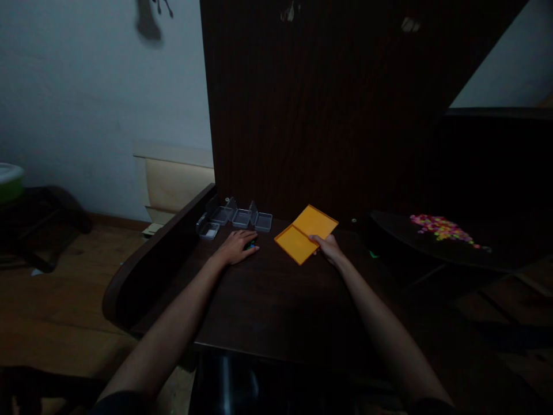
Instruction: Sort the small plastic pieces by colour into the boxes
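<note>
My right hand (329,248) grips the near-right edge of a flat orange-yellow plastic case (298,243), thumb on its inner face. The case is opened out at its hinge, and both halves look bare inside. On the dark wooden desk, my left hand (237,246) lies palm down with its fingers stretched and its thumb apart. Small blue and green pieces (251,245) show between that thumb and the fingers; their kind is too small to make out. Beyond this hand stand several small clear plastic boxes (263,222) with raised lids. A whitish bit lies in the nearest box (209,230).
A raised wooden side (159,248) borders the desk (268,311) on the left, and a dark panel (319,109) rises behind it. At right, a pile of small multicoloured pieces (444,228) lies on a dark surface. A green tub with a white lid (10,181) is far left.
</note>
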The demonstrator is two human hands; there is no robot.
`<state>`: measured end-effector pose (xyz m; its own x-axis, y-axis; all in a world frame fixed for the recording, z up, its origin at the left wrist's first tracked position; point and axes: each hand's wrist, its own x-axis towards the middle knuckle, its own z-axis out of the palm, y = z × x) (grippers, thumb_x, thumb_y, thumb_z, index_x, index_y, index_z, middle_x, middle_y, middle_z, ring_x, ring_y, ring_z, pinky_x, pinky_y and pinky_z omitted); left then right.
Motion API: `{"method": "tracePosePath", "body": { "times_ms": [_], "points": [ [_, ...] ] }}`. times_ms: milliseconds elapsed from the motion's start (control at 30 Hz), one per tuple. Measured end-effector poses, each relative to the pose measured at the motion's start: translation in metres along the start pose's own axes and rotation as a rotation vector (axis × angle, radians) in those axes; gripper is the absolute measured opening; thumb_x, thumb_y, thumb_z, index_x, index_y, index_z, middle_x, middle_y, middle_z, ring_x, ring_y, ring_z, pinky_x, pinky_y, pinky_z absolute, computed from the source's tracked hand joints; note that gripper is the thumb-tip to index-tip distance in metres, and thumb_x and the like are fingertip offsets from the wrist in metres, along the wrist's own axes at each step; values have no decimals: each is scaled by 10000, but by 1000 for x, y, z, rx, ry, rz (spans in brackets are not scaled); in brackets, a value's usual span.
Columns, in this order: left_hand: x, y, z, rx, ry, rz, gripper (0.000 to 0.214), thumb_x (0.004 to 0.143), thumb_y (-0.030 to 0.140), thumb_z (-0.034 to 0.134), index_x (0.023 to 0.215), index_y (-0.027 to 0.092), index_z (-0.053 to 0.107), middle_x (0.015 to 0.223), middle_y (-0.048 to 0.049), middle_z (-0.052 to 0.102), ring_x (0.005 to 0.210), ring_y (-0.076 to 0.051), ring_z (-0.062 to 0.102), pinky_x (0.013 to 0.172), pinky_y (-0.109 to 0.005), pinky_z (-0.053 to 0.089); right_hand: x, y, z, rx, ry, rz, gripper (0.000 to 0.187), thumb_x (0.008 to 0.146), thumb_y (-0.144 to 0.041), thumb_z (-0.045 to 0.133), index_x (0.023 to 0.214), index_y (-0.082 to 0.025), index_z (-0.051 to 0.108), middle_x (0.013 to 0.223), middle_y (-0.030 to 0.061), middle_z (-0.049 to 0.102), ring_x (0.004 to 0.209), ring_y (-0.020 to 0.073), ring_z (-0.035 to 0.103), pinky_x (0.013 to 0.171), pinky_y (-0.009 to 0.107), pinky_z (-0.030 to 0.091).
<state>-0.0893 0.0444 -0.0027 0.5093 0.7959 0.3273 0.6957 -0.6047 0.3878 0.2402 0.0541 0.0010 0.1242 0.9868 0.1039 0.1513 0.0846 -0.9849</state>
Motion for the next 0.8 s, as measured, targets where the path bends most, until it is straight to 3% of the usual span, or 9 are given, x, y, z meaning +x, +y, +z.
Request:
{"method": "tracePosePath", "body": {
  "times_ms": [400, 633, 800],
  "points": [
    [-1, 1, -4, -50, 60, -2, 298, 855, 441, 539, 999, 204, 647, 1042, -101, 655, 1006, -266, 582, 918, -428, 474, 33, -6, -1, 28, -133, 57, 245, 623, -205, 715, 838, -120, 634, 707, 50, 705, 467, 135, 590, 306, 198, 438],
    [-1, 0, -3, -24, 64, 18, 264, 871, 414, 531, 988, 203, 638, 1039, -96, 645, 1006, -259, 578, 931, -424, 465, 52, -5, -6, -2, -212, 79, 249, 582, -222, 780, 759, -103, 652, 570, 17, 662, 393, 110, 531, 310, 199, 423],
    [-1, 0, -3, -12, 55, 11, 300, 885, 434, 524, 1039, 203, 637, 1077, -97, 641, 1032, -257, 573, 938, -418, 465, 60, -7, -8, -21, -227, 79, 297, 567, -260, 805, 770, -95, 663, 592, 22, 672, 400, 95, 522, 331, 192, 410]
  ]
}}
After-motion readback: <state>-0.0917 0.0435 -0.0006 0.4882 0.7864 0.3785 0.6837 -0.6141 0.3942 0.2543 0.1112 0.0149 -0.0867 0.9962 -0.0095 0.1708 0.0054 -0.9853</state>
